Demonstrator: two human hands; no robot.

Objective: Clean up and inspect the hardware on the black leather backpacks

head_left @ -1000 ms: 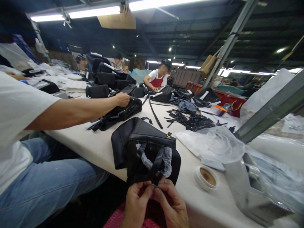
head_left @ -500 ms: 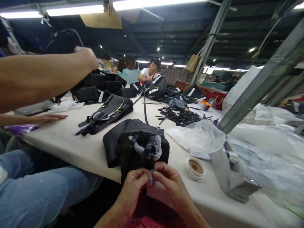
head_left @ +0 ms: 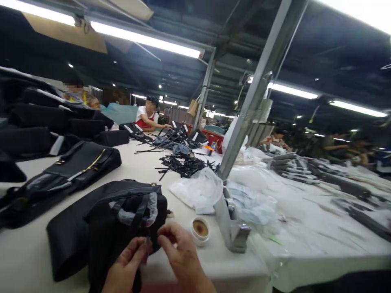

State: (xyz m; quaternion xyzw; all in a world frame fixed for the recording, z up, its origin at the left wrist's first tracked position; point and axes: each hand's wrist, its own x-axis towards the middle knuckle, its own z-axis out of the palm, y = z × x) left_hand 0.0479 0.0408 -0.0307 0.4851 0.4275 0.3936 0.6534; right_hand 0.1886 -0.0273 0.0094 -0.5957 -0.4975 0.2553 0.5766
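A black bag [head_left: 100,228] lies on the table in front of me, its handles wrapped in clear plastic [head_left: 151,209]. At the bag's near right side, my left hand [head_left: 126,260] pinches a small translucent strip [head_left: 147,249] between thumb and fingers. My right hand [head_left: 180,250] is a little to the right of it, thumb and forefinger drawn together; anything between those fingertips is too small to make out. Just beyond the right hand stands a round white tub [head_left: 200,231] with brown contents.
A grey tape dispenser [head_left: 233,228] stands right of the tub, by a metal post [head_left: 244,118]. A clear plastic bag [head_left: 198,189] and black straps [head_left: 183,165] lie behind. Another black bag [head_left: 79,162] and stacked ones [head_left: 42,116] sit left. A co-worker [head_left: 148,116] is across the table.
The view has swung right, and the co-worker's arm at left is out of frame. My hands, earlier together at the strip, are now apart. The far co-worker's bag has been lowered or moved.
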